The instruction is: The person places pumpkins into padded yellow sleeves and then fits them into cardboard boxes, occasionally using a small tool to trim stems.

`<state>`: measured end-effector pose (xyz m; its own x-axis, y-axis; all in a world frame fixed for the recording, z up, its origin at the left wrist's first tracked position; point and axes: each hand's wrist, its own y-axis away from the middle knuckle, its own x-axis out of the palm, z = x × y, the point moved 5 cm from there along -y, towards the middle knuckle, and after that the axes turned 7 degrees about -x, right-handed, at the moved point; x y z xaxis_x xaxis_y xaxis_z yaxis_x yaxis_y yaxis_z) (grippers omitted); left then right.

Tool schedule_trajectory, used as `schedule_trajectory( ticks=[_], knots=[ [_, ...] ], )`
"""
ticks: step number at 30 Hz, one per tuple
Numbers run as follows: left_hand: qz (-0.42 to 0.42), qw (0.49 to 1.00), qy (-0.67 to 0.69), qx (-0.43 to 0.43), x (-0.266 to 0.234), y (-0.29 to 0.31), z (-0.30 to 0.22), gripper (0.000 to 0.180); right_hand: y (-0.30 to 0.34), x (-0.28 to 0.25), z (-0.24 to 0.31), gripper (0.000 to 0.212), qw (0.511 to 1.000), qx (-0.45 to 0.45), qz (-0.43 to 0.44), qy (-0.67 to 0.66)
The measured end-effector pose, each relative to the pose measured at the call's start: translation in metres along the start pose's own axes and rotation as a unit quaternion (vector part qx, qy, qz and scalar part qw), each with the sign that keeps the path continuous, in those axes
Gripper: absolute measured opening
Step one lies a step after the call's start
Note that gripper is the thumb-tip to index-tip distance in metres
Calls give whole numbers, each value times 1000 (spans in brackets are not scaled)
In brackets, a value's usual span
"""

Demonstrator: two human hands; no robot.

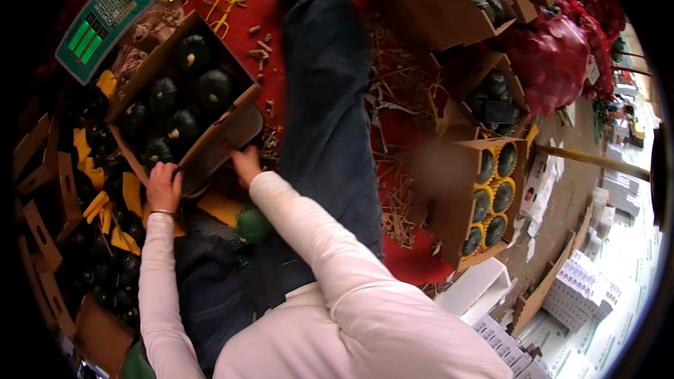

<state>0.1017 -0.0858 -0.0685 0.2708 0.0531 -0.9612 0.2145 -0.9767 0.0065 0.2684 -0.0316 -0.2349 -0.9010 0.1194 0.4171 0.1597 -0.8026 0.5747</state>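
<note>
An open cardboard box [219,126] holding several dark green squashes [214,90] is tilted in front of me at the left. My left hand [164,188] is closed on its near corner, fingers over the edge. Against the box's lower right side is my right hand [246,164], its fingers curled in at the bottom edge and partly hidden. A grey plate with a rounded corner [246,125] shows under that side, probably a scale's platform. Beyond the box stands a green scale display [105,21] with keys and lit digits.
Loose squashes and yellow foam nets [88,158] lie at the left. My outstretched leg [326,98] crosses the red ground cover, which is strewn with cut stems [400,203]. At right stand a box of netted squashes [495,196], more cartons and red mesh sacks [547,56].
</note>
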Motion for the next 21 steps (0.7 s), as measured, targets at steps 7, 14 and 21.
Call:
schedule_trajectory(
  ticks=[7,14,21],
  knots=[
    [-48,990,102,-85,-33,37,19,17,97,43,200,26,877,-152,307,338],
    [-123,969,151,-152,-69,32,20,17,-69,-275,335,98,576,-212,-109,782],
    [-138,959,153,-194,-87,42,20,14,-80,-316,240,63,419,29,-70,905]
  ],
)
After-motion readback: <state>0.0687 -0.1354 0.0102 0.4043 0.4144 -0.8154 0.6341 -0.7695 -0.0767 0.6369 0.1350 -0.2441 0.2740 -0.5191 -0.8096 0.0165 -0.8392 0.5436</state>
